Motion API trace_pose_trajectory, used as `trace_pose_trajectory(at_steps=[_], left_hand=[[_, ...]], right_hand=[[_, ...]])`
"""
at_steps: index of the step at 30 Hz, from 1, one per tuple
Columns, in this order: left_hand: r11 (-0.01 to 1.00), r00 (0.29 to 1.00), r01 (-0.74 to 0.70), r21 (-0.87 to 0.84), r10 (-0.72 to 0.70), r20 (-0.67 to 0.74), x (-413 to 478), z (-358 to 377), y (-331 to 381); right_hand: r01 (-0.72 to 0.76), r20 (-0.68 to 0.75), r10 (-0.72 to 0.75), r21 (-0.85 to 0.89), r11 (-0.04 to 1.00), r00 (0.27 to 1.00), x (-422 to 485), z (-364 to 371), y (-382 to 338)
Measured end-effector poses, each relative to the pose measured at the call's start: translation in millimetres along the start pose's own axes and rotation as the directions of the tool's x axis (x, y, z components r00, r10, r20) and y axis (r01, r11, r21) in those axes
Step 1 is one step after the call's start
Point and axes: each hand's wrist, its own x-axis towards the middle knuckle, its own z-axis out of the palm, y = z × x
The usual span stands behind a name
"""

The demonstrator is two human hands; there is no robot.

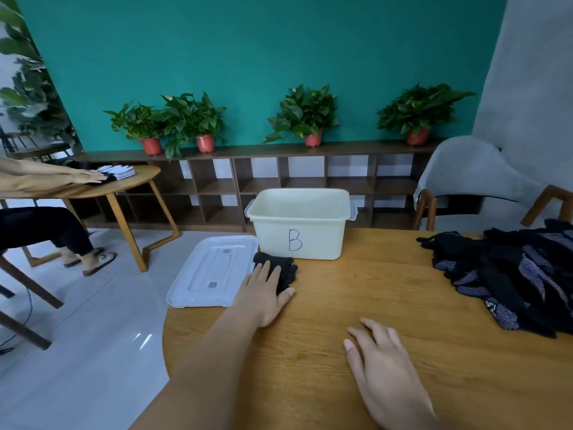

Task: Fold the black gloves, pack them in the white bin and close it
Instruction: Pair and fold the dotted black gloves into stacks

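Folded black glove bundle (283, 264) sits on the table (403, 293) just in front of the white bin (325, 240) & beside the lid (210, 271), w/ the left hand (263, 293) laid flat on top, fingers straight, thumb out along the near side. The right hand (381, 361) rests on the wood, fingers relaxed & slightly spread, holding nothing. Looks like soft, light knit that prob. springs open if let go, so best taken by pinching the whole stack top-to-bottom at its folded middle, not by the loose fingertips; same for the unfolded pile (508, 274) at the far right, which looks limp & tangle-prone.
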Motion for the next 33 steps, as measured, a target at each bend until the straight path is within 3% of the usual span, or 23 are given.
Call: trace_pose_trajectory(at_steps=[8,15,23,29,33], left_hand=[[0.998,0.995,-0.065,0.009,0.066,-0.081,-22.7,-11.8,19.4],[0.973,0.971,-0.225,0.046,0.228,-0.077,-55.3,-12.9,88.8],[0.938,0.941,-0.339,-0.074,0.337,-0.038,-83.0,15.1,187.2],[0.911,0.919,-0.392,-0.124,0.394,-0.014,-97.4,42.9,243.3],[0.915,0.920,-0.391,-0.095,0.388,-0.051,-105.1,58.9,255.3]], right_hand=[[0.019,-0.120,0.006,0.203,0.979,0.993,-0.7,6.4,8.5],[-0.001,-0.282,0.135,0.428,0.904,0.950,1.9,1.5,28.9],[-0.096,-0.280,0.136,0.153,0.983,0.950,-23.6,-33.1,123.4],[-0.212,-0.347,0.255,0.156,0.965,0.903,-38.8,-55.7,182.4],[-0.189,-0.433,0.152,-0.043,0.981,0.888,-34.5,-68.4,197.1]])
